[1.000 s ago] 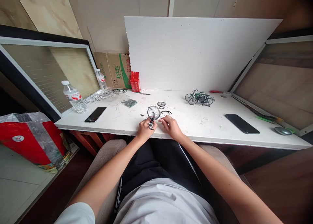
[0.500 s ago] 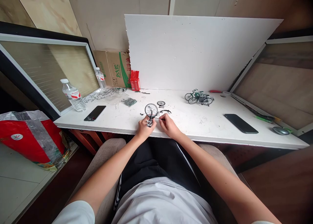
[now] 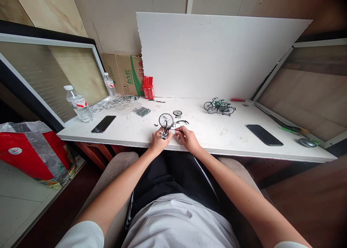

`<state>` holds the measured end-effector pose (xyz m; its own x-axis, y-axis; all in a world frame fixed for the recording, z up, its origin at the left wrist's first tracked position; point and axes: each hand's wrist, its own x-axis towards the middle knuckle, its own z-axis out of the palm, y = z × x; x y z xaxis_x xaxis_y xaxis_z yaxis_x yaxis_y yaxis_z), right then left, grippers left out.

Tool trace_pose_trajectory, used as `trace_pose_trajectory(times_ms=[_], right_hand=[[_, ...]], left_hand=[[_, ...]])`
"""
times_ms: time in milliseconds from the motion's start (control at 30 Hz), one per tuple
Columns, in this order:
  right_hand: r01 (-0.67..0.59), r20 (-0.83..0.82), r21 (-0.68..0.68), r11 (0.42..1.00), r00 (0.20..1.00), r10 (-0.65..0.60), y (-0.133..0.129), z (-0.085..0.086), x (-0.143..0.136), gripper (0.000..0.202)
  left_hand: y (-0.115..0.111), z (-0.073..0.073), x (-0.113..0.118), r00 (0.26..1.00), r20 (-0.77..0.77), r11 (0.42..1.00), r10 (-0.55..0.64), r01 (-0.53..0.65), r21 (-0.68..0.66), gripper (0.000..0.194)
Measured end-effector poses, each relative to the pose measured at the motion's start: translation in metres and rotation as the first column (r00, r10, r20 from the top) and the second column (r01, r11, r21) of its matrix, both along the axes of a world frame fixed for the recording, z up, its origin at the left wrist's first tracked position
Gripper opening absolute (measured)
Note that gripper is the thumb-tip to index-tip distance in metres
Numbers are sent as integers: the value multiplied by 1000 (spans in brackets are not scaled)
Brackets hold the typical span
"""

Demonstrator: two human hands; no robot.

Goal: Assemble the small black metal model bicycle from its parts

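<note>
While the left hand (image 3: 159,139) is closed around a small bicycle-frame part (image 3: 163,133) at the near table (image 3: 211,139) edge, a thin rod (image 3: 177,131) is pinched in the right hand (image 3: 188,139), lying roughly level and pointing left toward the spoked wheel (image 3: 166,120), which is held upright. A white board (image 3: 217,56) is propped behind the table.

White desk (image 3: 217,139), seemingly plywood walls (image 3: 114,9)

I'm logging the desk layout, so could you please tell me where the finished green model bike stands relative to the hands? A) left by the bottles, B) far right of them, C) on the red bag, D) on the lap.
B: the green bike stands on the desk, beyond and right of the right hand.
</note>
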<state>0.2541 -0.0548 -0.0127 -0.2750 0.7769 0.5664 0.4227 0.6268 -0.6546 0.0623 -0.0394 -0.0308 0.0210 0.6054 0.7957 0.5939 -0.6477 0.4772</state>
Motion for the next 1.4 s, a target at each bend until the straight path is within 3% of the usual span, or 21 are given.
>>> trace_pose_trajectory(times_ms=[300, 500, 933, 1167, 1400], right_hand=[[41, 31, 51, 998, 999, -42, 2, -1, -2, 26], [25, 27, -50, 998, 999, -23, -3, 3, -1, 30], [70, 69, -41, 997, 995, -67, -4, 5, -7, 31], [12, 134, -3, 1000, 991, -12, -7, 8, -7, 21], [-47, 123, 3, 999, 991, 46, -4, 2, -5, 16]], left_hand=[[-1, 2, 0, 1000, -3, 1000, 12, -12, -3, 16], [-2, 1, 0, 999, -19, 999, 38, -38, -5, 12], [1, -3, -2, 997, -51, 997, 55, -53, 52, 18], [0, 1, -5, 1000, -9, 999, 17, -16, 46, 20], [-2, 1, -11, 996, -56, 997, 67, -64, 44, 25]])
